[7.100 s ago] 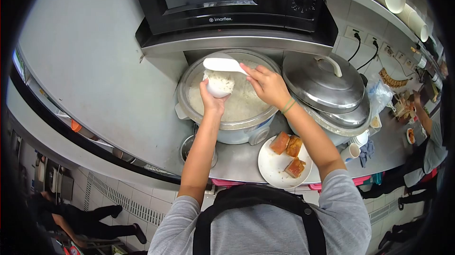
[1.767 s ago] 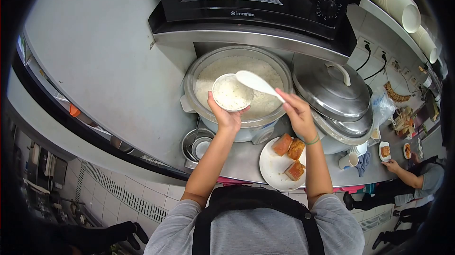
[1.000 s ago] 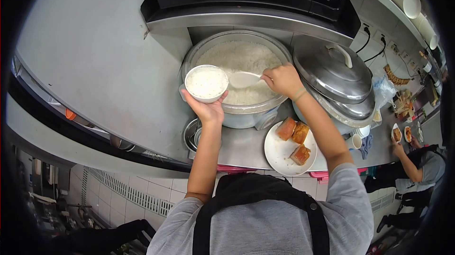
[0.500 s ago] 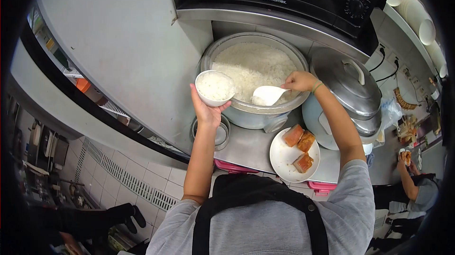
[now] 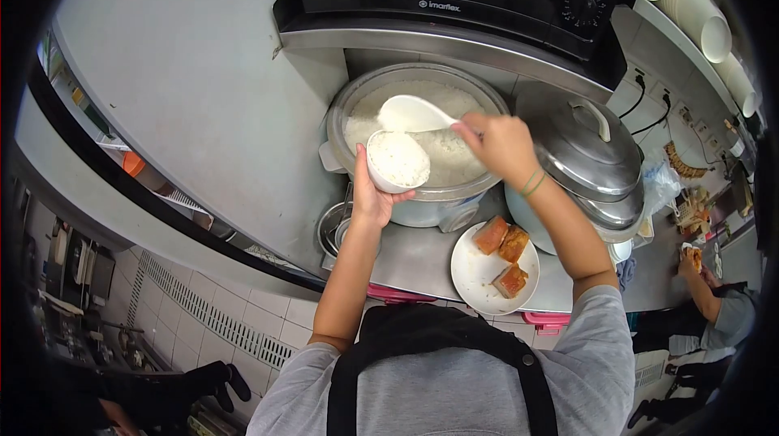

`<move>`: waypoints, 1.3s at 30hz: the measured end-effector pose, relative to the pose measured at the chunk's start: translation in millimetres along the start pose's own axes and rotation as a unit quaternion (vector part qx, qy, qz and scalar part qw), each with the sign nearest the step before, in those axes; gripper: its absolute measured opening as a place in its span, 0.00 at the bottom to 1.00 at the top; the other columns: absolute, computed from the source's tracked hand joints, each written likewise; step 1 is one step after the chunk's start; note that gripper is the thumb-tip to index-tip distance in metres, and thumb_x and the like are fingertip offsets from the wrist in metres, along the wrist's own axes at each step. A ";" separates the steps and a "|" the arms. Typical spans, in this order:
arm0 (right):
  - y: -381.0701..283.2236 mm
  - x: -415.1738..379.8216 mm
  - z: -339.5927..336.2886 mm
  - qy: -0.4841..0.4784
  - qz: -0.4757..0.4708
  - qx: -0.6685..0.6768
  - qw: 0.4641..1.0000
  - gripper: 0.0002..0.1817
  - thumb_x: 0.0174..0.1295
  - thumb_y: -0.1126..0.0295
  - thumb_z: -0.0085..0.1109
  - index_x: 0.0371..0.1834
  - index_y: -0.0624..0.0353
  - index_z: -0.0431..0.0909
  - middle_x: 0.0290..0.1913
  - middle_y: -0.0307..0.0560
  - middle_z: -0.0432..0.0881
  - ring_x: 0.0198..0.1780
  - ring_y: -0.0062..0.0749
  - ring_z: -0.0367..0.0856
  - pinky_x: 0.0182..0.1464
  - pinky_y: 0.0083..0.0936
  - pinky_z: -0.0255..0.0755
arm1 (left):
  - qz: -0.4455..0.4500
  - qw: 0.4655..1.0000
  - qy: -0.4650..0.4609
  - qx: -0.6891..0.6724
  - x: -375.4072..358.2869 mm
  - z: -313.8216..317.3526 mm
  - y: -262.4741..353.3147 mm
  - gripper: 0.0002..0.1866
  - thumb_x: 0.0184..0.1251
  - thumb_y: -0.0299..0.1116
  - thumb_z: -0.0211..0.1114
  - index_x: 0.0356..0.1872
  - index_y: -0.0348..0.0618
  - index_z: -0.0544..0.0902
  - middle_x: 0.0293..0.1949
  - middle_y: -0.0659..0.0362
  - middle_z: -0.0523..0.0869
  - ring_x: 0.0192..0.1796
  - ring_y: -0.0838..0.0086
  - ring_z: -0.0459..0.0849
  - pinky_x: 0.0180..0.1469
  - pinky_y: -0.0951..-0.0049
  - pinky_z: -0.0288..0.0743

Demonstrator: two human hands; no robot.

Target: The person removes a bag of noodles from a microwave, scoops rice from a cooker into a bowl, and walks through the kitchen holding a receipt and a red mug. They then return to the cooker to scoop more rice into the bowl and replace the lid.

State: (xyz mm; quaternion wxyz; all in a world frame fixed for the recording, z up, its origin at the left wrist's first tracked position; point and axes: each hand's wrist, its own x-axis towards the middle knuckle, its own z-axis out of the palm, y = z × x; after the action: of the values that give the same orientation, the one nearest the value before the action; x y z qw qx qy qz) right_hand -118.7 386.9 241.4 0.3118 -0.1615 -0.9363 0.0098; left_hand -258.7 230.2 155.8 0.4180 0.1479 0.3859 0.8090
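My left hand [image 5: 375, 199] cups a small white bowl [image 5: 388, 184] from below, tilted to the right and filled with white rice [image 5: 401, 158]. In my right hand [image 5: 501, 144] is the handle of a white rice paddle [image 5: 414, 114], its blade just above the bowl. Both are over the near part of a large rice cooker [image 5: 337, 115], which stands uncovered with cooked rice inside. On the steel counter in front, a white plate [image 5: 479, 290] carries three browned blocks of food [image 5: 510, 280].
A lidded cooker [image 5: 580, 144] stands to the right, and a black oven [image 5: 454, 10] sits on a shelf above. Metal containers [image 5: 333, 229] are left of the plate. White bowls [image 5: 694, 18] are stacked at upper right. Another person [image 5: 714, 306] works farther right, holding food.
The rice paddle has risen out of the cooker's rice and moved left to above the bowl. My left hand has brought the bowl slightly right and tilted it. The view has shifted a little.
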 end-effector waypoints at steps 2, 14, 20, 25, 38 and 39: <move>-17.2 -20.2 2.4 0.039 -0.069 -0.054 0.995 0.15 0.58 0.55 0.58 0.30 0.57 0.80 0.16 0.43 0.76 0.18 0.38 0.75 0.26 0.26 0.66 | 0.001 1.000 0.018 -0.003 0.2 7.3 0.6 0.37 0.64 0.67 0.38 0.58 0.43 0.69 0.46 0.51 0.82 0.42 0.65 0.85 0.25 0.68 0.83; -4.8 -26.8 1.6 0.155 -0.064 0.007 0.986 0.15 0.53 0.63 0.65 0.45 0.49 0.82 0.16 0.37 0.70 0.17 0.30 0.69 0.26 0.26 0.62 | -0.011 0.997 -0.014 0.077 1.7 10.6 -0.8 0.37 0.63 0.66 0.40 0.55 0.42 0.72 0.42 0.53 0.84 0.37 0.68 0.86 0.22 0.70 0.81; 6.0 -42.1 1.6 0.086 -0.154 0.014 0.984 0.15 0.54 0.62 0.63 0.46 0.46 0.82 0.16 0.37 0.69 0.18 0.30 0.70 0.27 0.25 0.63 | -0.007 0.998 -0.022 0.060 4.0 5.1 5.2 0.36 0.64 0.64 0.40 0.55 0.41 0.72 0.41 0.52 0.84 0.35 0.68 0.87 0.18 0.71 0.81; 15.8 -23.4 0.2 0.055 -0.086 0.115 0.988 0.12 0.57 0.64 0.61 0.43 0.53 0.83 0.22 0.43 0.78 0.24 0.37 0.76 0.33 0.28 0.69 | -0.032 0.998 -0.011 0.059 6.2 1.6 10.1 0.35 0.64 0.63 0.40 0.55 0.41 0.73 0.38 0.53 0.85 0.32 0.67 0.87 0.16 0.71 0.80; 15.5 -33.0 18.0 -0.016 -0.037 0.266 0.963 0.13 0.60 0.64 0.58 0.43 0.58 0.82 0.28 0.47 0.83 0.27 0.34 0.80 0.35 0.26 0.73 | -0.106 0.990 -0.095 0.013 8.9 -11.6 11.6 0.33 0.64 0.62 0.41 0.54 0.44 0.74 0.34 0.55 0.85 0.26 0.67 0.86 0.09 0.71 0.75; 12.8 -35.1 15.4 -0.011 -0.062 0.216 0.974 0.13 0.58 0.64 0.59 0.44 0.55 0.83 0.27 0.49 0.82 0.25 0.42 0.78 0.31 0.30 0.72 | -0.113 0.990 -0.087 0.020 9.1 -12.7 11.7 0.34 0.64 0.62 0.41 0.53 0.43 0.75 0.33 0.55 0.85 0.25 0.67 0.86 0.09 0.71 0.74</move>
State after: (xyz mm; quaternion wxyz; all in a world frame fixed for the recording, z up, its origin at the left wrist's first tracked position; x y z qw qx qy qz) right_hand -97.5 389.5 207.2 0.3290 -0.0316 -0.9235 0.1944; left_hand -277.9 226.9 155.5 0.5356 0.1819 0.3786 0.7327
